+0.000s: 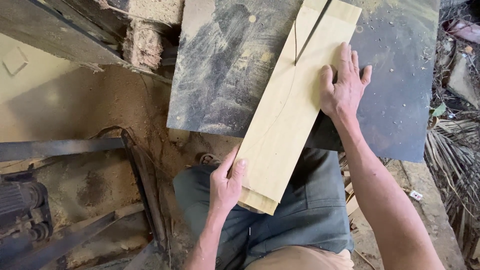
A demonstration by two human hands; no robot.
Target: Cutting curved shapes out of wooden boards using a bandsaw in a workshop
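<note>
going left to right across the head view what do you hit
motor → belt guard frame → left hand → wooden board → right hand → dry palm fronds

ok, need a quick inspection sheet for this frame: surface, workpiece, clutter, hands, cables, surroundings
Surface: dark, scuffed metal saw table, dusted with sawdust.
Job's things: long pale yellow wooden plank lying diagonally over the table edge, curved pencil line drawn on it, a cut running in from its far end.
Clutter: wood chips on the table; offcuts by the person's leg.
Hands: left hand grips the plank's near edge; right hand pressed flat on top.
Cables: nothing seen.
Surroundings: sawdust-covered floor, dark drive belt, motor at left, dry palm fronds at right.
</note>
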